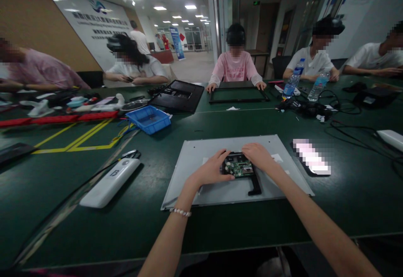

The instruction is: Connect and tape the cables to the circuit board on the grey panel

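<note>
A green circuit board in a black frame lies over a pale grey flat panel on the table in front of me. My left hand grips the frame's left side, thumb along the near edge and fingers at the far edge. At the frame's upper right, my right hand has its fingers bent over the far edge; their tips are partly hidden. A black bracket-like arm sticks out from the frame toward me. White patches show on the panel beside the board.
A white power bank with a cable lies left, a phone right of the panel. Beyond are a blue tray, a black panel and water bottles. Across the table, a person in pink holds a black frame.
</note>
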Demonstrator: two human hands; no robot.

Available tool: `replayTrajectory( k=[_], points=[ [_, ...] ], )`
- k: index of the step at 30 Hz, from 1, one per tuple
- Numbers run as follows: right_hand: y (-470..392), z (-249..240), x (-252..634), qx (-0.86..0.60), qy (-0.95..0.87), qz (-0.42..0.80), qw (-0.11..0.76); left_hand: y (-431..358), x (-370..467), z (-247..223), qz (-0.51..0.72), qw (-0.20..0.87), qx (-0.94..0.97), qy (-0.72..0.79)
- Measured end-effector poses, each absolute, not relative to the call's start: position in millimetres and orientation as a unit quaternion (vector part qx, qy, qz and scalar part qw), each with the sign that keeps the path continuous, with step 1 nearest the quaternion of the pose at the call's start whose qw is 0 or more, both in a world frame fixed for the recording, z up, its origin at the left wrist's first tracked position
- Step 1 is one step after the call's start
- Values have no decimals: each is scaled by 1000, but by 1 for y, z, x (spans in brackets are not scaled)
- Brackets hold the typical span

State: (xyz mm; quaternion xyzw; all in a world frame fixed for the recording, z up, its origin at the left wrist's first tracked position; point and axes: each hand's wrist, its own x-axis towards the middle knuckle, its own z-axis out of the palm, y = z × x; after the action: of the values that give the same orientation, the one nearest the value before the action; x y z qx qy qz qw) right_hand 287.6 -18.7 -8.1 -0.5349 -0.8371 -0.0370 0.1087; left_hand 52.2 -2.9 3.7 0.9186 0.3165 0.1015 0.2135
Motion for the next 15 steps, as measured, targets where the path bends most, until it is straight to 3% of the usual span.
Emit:
replayTrajectory(
  k=[15],
  points=[
    [-23,-17,287,-568,-797,41,200,-3,52,4,91,210,918,324]
  ],
)
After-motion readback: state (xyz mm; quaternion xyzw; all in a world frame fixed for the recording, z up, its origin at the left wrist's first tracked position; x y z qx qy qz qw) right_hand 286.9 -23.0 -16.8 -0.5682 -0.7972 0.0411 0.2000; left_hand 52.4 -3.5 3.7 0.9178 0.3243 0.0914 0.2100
